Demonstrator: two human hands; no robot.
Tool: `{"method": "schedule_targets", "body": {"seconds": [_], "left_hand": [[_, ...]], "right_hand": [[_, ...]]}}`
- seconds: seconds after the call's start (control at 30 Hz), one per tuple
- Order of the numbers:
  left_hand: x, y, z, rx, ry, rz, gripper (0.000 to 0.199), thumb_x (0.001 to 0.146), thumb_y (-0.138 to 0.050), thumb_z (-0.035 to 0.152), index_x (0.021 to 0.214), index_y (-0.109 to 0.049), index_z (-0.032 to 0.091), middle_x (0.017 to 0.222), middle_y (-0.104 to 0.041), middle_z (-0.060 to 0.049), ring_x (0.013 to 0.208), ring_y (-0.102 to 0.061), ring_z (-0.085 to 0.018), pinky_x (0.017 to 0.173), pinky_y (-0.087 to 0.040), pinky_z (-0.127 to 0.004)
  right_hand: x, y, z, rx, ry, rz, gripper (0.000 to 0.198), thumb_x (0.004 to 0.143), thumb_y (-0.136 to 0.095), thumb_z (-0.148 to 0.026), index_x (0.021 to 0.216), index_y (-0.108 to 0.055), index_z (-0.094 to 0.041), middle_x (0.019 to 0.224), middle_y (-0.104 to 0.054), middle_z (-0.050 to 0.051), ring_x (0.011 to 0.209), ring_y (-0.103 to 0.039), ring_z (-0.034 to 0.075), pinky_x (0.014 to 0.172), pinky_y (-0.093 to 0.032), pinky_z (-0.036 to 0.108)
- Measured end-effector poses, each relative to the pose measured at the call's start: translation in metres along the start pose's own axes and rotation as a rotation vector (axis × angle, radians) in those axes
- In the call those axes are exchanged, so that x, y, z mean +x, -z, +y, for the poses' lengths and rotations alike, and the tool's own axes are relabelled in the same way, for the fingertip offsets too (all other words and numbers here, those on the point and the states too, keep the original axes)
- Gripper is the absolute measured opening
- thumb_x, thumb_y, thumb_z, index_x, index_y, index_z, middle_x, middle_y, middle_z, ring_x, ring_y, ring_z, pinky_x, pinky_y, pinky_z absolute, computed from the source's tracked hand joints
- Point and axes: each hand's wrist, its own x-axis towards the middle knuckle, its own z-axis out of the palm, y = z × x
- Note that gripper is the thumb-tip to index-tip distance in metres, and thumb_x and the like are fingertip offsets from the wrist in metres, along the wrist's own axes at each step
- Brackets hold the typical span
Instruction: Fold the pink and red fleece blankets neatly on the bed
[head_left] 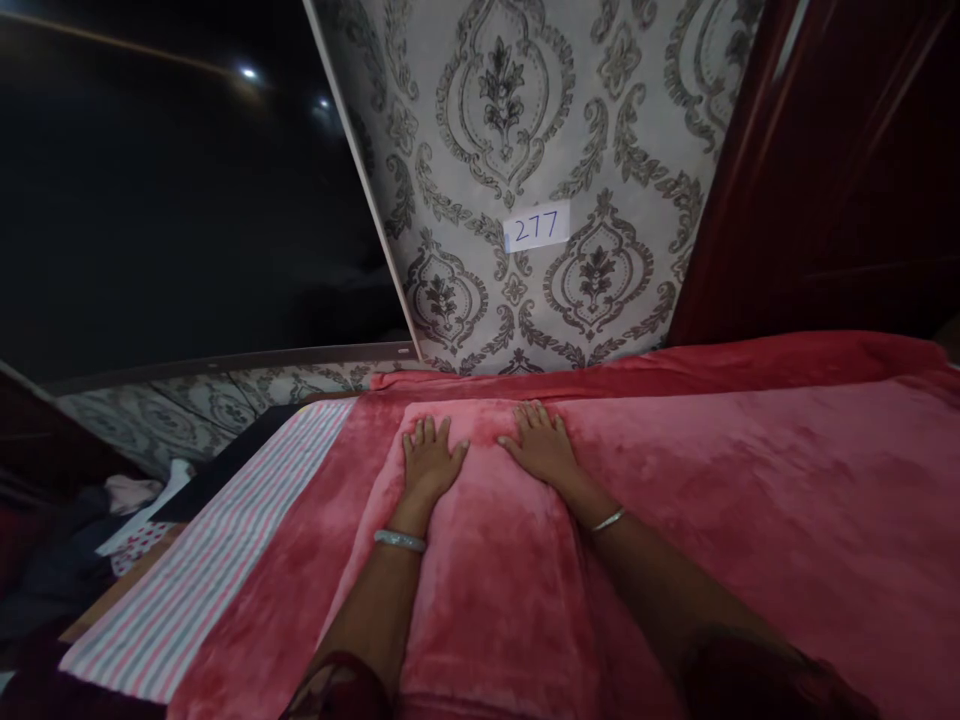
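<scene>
Two palms flat, fingers splayed, unclenched: L hand [430, 462], R hand [541, 448] on 12 o'clock end of red blanket fold [487, 590]; long axis approx 6-to-12.

We find the left hand [431, 462] and the right hand [544, 447] spread palm-down on a folded red blanket [487, 590], slightly apart. We record a striped cloth [217, 560] along the blanket's left side, a label [537, 228] reading 277 on patterned wallpaper [600, 130], and a dark screen [180, 210].
</scene>
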Motion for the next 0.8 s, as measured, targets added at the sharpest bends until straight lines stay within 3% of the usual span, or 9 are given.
{"method": "schedule_targets", "body": {"seconds": [0.2,0.3,0.5,0.63,0.73,0.8], "left_hand": [[0.015,0.006,-0.031,-0.08,0.227,-0.089,0.069,0.1,-0.026,0.056,0.161,-0.03,0.021,0.168,-0.023,-0.015,0.154,-0.025,-0.037,0.119,-0.027,-0.064],[0.015,0.006,-0.045,-0.128,0.269,-0.126,0.067,0.101,-0.025,0.051,0.162,-0.026,0.021,0.166,-0.031,-0.015,0.151,-0.032,-0.035,0.118,-0.032,-0.06],[0.012,0.013,-0.048,-0.102,0.249,-0.155,0.068,0.102,-0.023,0.047,0.162,-0.023,0.016,0.165,-0.031,-0.017,0.151,-0.032,-0.035,0.119,-0.032,-0.057],[0.007,0.038,-0.048,-0.099,0.208,-0.198,0.068,0.1,-0.034,0.049,0.159,-0.032,0.014,0.161,-0.037,-0.02,0.149,-0.037,-0.034,0.117,-0.036,-0.054],[-0.016,0.051,-0.047,-0.095,0.138,-0.169,0.068,0.101,-0.035,0.05,0.159,-0.033,0.015,0.166,-0.028,-0.019,0.154,-0.026,-0.034,0.121,-0.028,-0.056],[-0.043,0.047,-0.044,-0.085,-0.013,-0.092,0.066,0.102,-0.034,0.05,0.16,-0.03,0.02,0.169,-0.021,-0.015,0.157,-0.017,-0.033,0.123,-0.021,-0.058]], "right_hand": [[0.001,0.004,0.0,0.006,0.001,-0.033,0.076,0.101,-0.033,-0.059,0.16,-0.032,-0.01,0.168,-0.022,0.016,0.156,-0.013,0.031,0.121,-0.018,0.057],[0.002,0.002,0.002,0.013,-0.001,-0.04,0.076,0.101,-0.032,-0.059,0.16,-0.031,-0.011,0.168,-0.021,0.016,0.156,-0.012,0.032,0.121,-0.018,0.057],[0.006,-0.001,0.004,0.047,-0.006,-0.049,0.075,0.102,-0.032,-0.058,0.161,-0.028,-0.012,0.168,-0.02,0.016,0.156,-0.009,0.03,0.122,-0.014,0.056],[0.002,0.021,0.0,0.084,-0.026,-0.164,0.07,0.103,-0.03,-0.051,0.161,-0.027,-0.012,0.169,-0.02,0.014,0.157,-0.009,0.028,0.122,-0.015,0.054],[-0.024,0.037,-0.007,0.109,-0.009,-0.157,0.07,0.103,-0.03,-0.051,0.161,-0.027,-0.012,0.169,-0.019,0.015,0.157,-0.007,0.028,0.123,-0.014,0.052],[-0.053,0.038,-0.011,0.109,0.078,-0.072,0.075,0.101,-0.034,-0.056,0.163,-0.024,-0.015,0.17,-0.016,0.015,0.157,-0.005,0.03,0.124,-0.01,0.053]]}}
